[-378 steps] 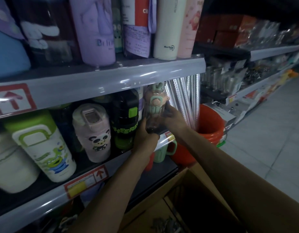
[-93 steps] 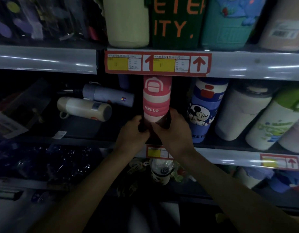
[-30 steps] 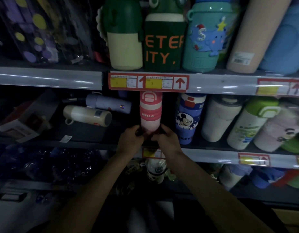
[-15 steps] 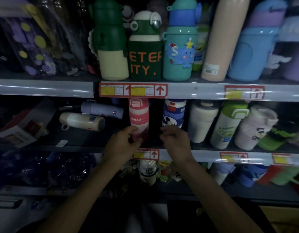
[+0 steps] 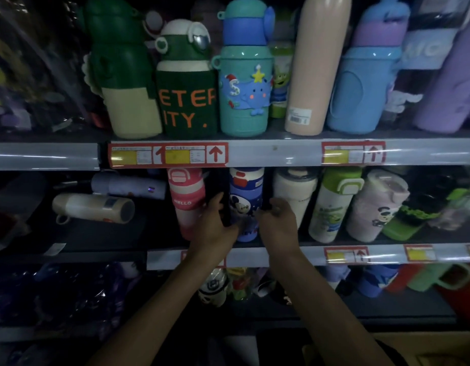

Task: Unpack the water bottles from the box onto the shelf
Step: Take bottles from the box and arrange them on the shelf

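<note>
Cylindrical blue bottle (image 5: pixel 246 188), left hand (image 5: pixel 215 229) seemingly gripping

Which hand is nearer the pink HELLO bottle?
Left. The left hand sits just right of the pink HELLO bottle; the right hand is beyond the Mickey Mouse bottle.

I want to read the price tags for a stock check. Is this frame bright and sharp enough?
No. Head view: dim throughout, the price labels smeared, print unreadable. Head view: glare streaks run along the upper shelf edge, and the bottom shelf is nearly black. Head view: the left margin is blurred, and whether the left hand or right hand grips anything is lost in shadow.
</note>
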`<state>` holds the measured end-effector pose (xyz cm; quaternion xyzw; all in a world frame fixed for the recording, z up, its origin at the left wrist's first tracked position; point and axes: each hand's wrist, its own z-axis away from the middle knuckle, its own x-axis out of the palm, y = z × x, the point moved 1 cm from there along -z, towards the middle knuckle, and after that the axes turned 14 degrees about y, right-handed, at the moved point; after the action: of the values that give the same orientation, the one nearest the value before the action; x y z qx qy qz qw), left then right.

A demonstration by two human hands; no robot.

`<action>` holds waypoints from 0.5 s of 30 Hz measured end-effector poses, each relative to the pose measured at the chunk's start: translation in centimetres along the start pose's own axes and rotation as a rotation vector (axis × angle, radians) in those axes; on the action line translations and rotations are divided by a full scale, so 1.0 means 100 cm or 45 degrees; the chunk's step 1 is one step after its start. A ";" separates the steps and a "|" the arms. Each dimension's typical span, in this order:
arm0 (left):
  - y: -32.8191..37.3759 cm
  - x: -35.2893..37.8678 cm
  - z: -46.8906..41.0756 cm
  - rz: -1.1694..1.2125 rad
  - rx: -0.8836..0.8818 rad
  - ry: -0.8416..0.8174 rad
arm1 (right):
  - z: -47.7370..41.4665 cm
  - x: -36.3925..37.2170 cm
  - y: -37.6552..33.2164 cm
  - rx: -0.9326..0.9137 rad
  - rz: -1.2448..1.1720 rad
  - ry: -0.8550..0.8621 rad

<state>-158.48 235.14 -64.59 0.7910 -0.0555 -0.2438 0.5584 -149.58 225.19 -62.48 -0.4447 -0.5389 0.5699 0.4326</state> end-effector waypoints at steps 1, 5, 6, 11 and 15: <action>0.000 0.004 -0.003 0.031 -0.003 -0.003 | -0.002 0.001 0.002 -0.018 0.018 -0.013; -0.003 0.018 -0.012 0.079 -0.020 -0.008 | -0.006 0.003 0.007 -0.023 0.013 -0.085; -0.004 0.020 -0.014 0.097 -0.035 -0.003 | -0.007 0.004 0.008 -0.020 -0.008 -0.103; 0.001 0.027 -0.013 0.207 -0.038 0.040 | -0.007 0.004 0.012 -0.038 -0.020 -0.113; 0.000 0.028 -0.012 0.230 -0.022 0.093 | -0.007 0.001 0.016 -0.056 0.045 -0.074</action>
<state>-155.55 235.15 -65.20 0.7862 -0.1042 -0.1638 0.5867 -148.92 225.42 -64.11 -0.4468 -0.5557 0.5782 0.3966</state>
